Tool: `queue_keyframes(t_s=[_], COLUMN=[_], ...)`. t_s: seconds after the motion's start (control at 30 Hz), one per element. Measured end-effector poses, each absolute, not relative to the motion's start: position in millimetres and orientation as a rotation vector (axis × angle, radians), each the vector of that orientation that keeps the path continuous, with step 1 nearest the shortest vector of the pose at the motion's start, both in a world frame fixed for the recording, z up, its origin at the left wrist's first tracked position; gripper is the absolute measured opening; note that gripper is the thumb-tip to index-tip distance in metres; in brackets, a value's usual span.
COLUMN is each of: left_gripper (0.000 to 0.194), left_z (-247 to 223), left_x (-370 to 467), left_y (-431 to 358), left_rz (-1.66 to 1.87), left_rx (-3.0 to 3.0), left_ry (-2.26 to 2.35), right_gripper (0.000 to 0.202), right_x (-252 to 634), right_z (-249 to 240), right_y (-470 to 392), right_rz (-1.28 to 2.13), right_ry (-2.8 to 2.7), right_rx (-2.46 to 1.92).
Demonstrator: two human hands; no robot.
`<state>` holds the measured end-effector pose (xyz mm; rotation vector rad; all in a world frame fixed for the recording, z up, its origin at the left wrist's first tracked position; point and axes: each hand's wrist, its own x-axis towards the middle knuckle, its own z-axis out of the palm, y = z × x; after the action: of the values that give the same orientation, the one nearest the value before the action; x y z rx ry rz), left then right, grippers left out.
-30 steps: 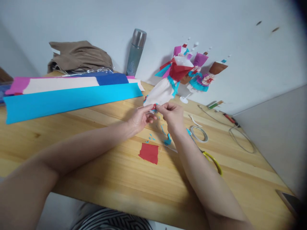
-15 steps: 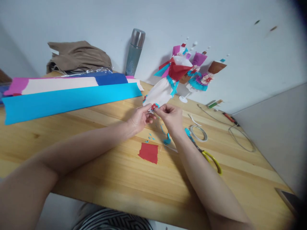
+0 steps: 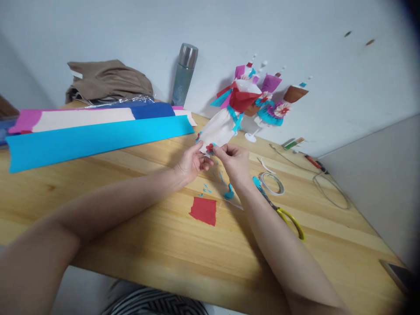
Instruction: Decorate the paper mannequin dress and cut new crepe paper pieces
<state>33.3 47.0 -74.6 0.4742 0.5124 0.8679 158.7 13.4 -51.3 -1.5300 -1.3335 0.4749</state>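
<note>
My left hand [image 3: 192,165] pinches the lower edge of a white crepe-paper skirt [image 3: 215,129], thumb on top and fingers beneath. The skirt belongs to a paper figure with a red top [image 3: 243,99] and blue ribbons. On its hem sits a small red paper flower [image 3: 210,148] with blue behind it. My right hand [image 3: 234,162] is closed at the hem, its thumb and forefinger pinching at the flower's right side. A red paper piece [image 3: 204,211] lies on the table below the hands, near blue scraps [image 3: 229,191].
Scissors [image 3: 290,221] and a tape roll [image 3: 271,183] lie beyond my right forearm. Blue crepe paper [image 3: 101,142] stretches along the left. Behind stand a flask [image 3: 184,76] and several paper figures [image 3: 271,113]. Brown cloth [image 3: 111,81] lies at the back left, a cable [image 3: 331,192] at the right.
My left thumb has shifted left, off the red flower and onto the white skirt, leaving the flower more visible. The right hand stays at the hem. The view has tilted slightly.
</note>
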Motion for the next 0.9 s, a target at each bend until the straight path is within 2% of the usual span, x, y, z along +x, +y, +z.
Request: queue_keyframes(t_s=[0.27, 0.5, 0.63, 0.9], left_gripper=[0.026, 0.019, 0.018, 0.016], left_z=[-75, -77, -77, -82], left_x=[31, 30, 30, 29], left_y=[47, 46, 47, 50], left_rz=[0.863, 0.907, 0.911, 0.895], left_rx=[0.486, 0.587, 0.625, 0.610], left_ry=[0.515, 0.521, 0.551, 0.531], right_gripper=[0.038, 0.029, 0.014, 0.012], right_x=[170, 227, 254, 255], right_z=[-51, -44, -53, -78], right_y=[11, 15, 27, 69], right_rz=[0.570, 0.399, 0.294, 0.300], right_ry=[-1.198, -1.092, -1.247, -1.496], right_rx=[-1.501, -1.607, -1.821, -1.893])
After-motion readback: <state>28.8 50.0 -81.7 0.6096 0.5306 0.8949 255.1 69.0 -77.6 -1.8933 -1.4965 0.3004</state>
